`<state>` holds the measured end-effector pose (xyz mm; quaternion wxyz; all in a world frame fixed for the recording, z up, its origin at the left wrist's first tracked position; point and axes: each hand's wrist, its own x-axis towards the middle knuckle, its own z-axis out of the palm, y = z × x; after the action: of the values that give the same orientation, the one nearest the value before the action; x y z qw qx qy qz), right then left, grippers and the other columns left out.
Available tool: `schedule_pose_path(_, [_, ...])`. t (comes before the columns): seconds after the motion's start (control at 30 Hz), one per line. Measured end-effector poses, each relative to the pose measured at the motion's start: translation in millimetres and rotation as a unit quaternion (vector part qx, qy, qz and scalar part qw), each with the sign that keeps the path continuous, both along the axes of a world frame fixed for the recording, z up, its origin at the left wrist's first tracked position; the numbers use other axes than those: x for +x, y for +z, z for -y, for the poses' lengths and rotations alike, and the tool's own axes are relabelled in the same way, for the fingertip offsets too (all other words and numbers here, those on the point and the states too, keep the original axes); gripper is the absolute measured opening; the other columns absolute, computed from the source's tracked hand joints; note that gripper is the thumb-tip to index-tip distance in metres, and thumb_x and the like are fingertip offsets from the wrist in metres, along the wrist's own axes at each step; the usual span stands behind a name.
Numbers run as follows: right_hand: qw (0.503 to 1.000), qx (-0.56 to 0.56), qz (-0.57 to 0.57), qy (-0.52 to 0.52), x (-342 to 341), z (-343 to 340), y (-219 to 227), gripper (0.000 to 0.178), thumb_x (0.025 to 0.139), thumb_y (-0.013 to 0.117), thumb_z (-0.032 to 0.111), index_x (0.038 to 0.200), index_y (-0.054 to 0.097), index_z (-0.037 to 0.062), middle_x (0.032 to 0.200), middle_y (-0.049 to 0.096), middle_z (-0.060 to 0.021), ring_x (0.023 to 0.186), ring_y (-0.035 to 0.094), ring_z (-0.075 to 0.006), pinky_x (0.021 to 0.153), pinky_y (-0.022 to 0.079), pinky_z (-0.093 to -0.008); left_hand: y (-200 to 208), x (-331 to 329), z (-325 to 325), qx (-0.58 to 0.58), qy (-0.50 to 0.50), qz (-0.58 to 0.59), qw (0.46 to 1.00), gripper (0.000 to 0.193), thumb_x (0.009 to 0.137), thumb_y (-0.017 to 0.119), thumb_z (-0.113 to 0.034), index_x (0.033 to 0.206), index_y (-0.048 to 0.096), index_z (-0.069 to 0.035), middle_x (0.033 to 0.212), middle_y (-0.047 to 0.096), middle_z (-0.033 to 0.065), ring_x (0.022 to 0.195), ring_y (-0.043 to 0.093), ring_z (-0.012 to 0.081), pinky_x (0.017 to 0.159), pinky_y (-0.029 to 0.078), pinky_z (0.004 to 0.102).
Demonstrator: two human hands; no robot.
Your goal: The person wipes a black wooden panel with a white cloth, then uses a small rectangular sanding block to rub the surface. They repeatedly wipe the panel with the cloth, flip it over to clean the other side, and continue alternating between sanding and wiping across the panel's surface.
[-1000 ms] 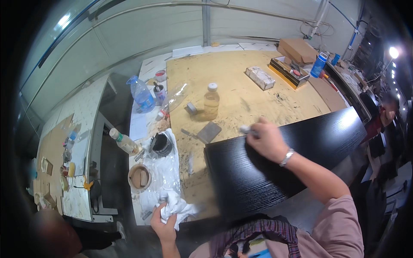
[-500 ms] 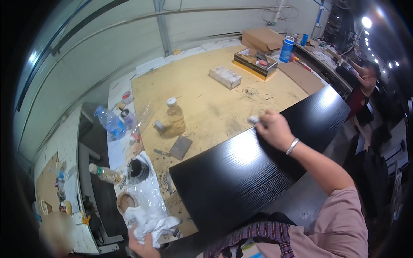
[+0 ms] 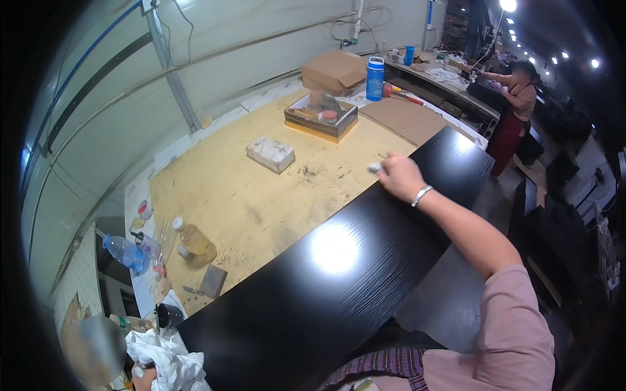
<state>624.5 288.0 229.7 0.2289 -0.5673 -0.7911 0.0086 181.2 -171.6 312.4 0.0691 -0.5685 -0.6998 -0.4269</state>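
Note:
A long glossy black board with a wood-grain surface lies across the near side of the worktable. At its far edge my right hand is closed around a small whitish piece, its kind too small to make out. That forearm reaches over the board. At the lower left, my left hand grips a crumpled white cloth, which hides most of its fingers. Close to the cloth stands a dark jar. A flat grey-brown block rests just beyond the board.
Bottles of yellowish liquid and a clear-blue plastic bottle stand at left. A whitish block, an open box, a cardboard carton and a blue bottle sit farther back. Another person works at the far right bench.
The view has swung right. My right hand has slid along the board's far edge toward its right end, still holding the small whitish piece. The cloth and left hand now appear lower left.

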Motion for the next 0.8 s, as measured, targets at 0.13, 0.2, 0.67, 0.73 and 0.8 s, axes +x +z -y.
schedule_pose_path(0.13, [0.992,-0.028,-0.039,0.113,27,-5,8,0.028,0.090,0.071,0.026,0.084,0.069,-0.0016,0.093,0.067,-0.0206,0.084,0.067,-0.0378,0.077,0.056,-0.0454,25,97,-92,-0.084,-0.055,-0.014,0.995,0.048,0.068,0.068,0.006,0.116,0.069,0.010,0.119,0.070,0.0219,0.111,0.066,0.0345,0.100,0.049,0.0435])
schedule_pose_path(0.2, [0.962,-0.045,-0.079,0.257,12,19,12,0.025,0.089,0.071,0.023,0.084,0.068,-0.0005,0.095,0.065,-0.0168,0.084,0.066,-0.0354,0.078,0.055,-0.0448,-11,120,-138,-0.169,-0.111,-0.002,0.979,0.048,0.071,0.071,0.001,0.118,0.067,0.001,0.117,0.067,0.0184,0.107,0.066,0.0315,0.098,0.049,0.0392])
schedule_pose_path(0.67, [0.935,-0.072,-0.076,0.338,108,-60,8,0.015,0.087,0.070,0.018,0.089,0.068,0.0036,0.099,0.064,-0.0116,0.097,0.066,-0.0300,0.080,0.055,-0.0421,-78,242,-272,-0.224,-0.064,-0.087,0.969,0.053,0.074,0.069,-0.018,0.124,0.062,-0.001,0.133,0.058,0.0282,0.130,0.051,0.0490,0.114,0.037,0.0505])
schedule_pose_path(0.73, [0.939,-0.088,-0.084,0.321,132,-77,6,0.017,0.088,0.069,0.021,0.087,0.071,0.0045,0.097,0.066,-0.0107,0.094,0.067,-0.0303,0.080,0.055,-0.0413,-78,241,-268,-0.219,-0.057,-0.065,0.972,0.055,0.070,0.070,-0.018,0.123,0.063,-0.002,0.132,0.059,0.0281,0.129,0.051,0.0498,0.115,0.035,0.0525])
schedule_pose_path(0.8, [0.961,-0.128,-0.049,0.239,172,-116,5,0.036,0.096,0.062,0.033,0.084,0.072,0.0009,0.093,0.070,-0.0178,0.082,0.070,-0.0368,0.073,0.057,-0.0453,-79,243,-266,-0.215,-0.050,-0.048,0.974,0.057,0.069,0.071,-0.018,0.123,0.063,-0.002,0.131,0.059,0.0281,0.128,0.051,0.0504,0.115,0.035,0.0531])
